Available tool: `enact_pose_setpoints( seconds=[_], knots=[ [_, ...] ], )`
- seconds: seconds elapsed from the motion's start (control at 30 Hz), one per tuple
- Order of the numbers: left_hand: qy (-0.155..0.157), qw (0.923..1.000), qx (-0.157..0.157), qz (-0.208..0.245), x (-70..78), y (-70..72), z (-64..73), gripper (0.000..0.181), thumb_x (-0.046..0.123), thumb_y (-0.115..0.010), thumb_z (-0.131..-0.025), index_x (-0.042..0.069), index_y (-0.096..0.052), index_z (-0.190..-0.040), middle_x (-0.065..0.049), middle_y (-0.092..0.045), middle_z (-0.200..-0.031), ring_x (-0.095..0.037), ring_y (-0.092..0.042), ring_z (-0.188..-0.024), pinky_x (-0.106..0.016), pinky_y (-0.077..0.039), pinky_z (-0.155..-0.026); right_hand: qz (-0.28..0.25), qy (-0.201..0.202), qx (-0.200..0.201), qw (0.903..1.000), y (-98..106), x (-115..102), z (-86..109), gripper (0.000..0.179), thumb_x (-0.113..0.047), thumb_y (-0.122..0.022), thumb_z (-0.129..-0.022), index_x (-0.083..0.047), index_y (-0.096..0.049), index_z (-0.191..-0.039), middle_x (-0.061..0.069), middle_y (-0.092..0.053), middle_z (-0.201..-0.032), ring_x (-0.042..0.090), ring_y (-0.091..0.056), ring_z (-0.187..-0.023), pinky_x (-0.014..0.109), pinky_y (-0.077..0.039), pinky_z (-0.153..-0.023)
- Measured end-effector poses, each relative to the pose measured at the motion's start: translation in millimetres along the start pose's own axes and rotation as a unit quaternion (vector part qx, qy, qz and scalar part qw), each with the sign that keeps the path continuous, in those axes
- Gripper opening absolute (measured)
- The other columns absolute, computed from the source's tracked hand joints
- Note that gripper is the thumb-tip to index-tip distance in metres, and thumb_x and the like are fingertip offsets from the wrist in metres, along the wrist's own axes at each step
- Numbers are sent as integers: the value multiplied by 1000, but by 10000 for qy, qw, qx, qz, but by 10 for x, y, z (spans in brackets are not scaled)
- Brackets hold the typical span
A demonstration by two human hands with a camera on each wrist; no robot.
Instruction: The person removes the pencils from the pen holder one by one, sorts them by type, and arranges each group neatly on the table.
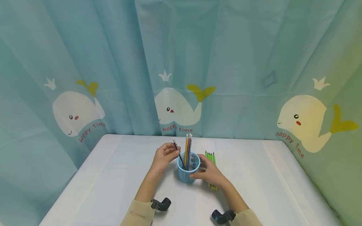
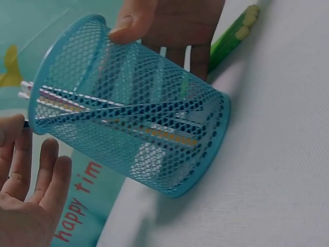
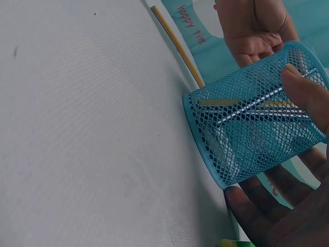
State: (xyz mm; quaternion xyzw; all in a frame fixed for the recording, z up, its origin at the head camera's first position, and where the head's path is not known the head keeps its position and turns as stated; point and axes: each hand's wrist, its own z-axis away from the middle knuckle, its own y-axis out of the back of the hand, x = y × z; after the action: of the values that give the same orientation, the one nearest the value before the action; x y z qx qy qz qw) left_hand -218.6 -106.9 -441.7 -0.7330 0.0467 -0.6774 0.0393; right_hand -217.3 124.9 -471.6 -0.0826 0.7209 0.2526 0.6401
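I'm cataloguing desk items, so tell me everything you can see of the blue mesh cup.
The cup is light blue, round and open-topped, with a mesh wall, perhaps metal, between a plain rim and base. It appears upright on the white table. Several pencils stand inside; a dark pencil, pinched by the left hand, slants within it. The right hand grips its side.

Blue cup (image 1: 185, 178) on a white desk (image 1: 254, 175)

The cup stands upright mid-desk. Just to its right lie green pencils (image 2: 229, 43), bunched side by side; to its left lies one yellow pencil (image 3: 178, 45).
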Motion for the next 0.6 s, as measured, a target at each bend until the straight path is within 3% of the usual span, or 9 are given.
enact_pose_setpoints(
  seconds=[0.23,0.6],
  knots=[
    [19,9989,115,448,147,37,53,35,0,-68,-92,-3,-54,-124,-23,-65,-122,-18,-70,-103,-31,-58,-91,-30,-1,-23,10000,13,7,10,80,-16,-86,-75,-7,-46,-144,17,-56,-138,39,-57,-125,54,-47,-107],
    [-99,9956,271,893,367,115,159,33,1,-67,-93,0,-54,-123,-12,-65,-115,-24,-69,-108,-37,-57,-94,25,92,-60,9999,13,23,-4,79,-17,-86,-75,-8,-46,-144,16,-57,-138,38,-57,-125,54,-47,-106]
  ],
)
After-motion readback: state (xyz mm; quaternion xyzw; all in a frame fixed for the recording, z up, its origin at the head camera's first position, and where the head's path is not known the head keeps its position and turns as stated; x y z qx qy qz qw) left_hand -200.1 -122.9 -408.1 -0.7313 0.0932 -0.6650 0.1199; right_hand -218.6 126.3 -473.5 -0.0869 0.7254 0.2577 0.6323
